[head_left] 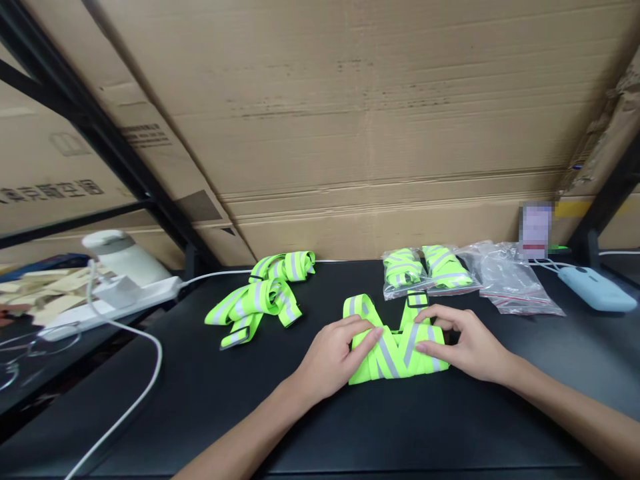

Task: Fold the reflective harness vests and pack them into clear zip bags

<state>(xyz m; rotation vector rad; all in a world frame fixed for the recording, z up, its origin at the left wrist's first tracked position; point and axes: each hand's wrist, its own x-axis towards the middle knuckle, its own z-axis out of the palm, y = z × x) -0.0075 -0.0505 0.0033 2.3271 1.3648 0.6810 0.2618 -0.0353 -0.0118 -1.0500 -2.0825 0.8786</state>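
Observation:
In front of me on the black table lies a neon-yellow reflective vest (393, 350) of straps with grey stripes, partly folded. My left hand (337, 350) grips its left end, thumb in front and fingers behind. At the right end, my right hand (465, 343) holds the fabric between thumb and fingers. A strap loop (356, 305) stands up at the back left. A black buckle (417, 300) sits on another strap behind the right fingers. Parts of the fabric are hidden under both hands.
Loose reflective straps (260, 303) lie at the left back. Bagged folded ones (445, 267) and clear zip bags (517, 280) lie at the right back, beside a light-blue power bank (597, 288). A white cable (150, 387) crosses the left; cardboard (370, 133) stands behind.

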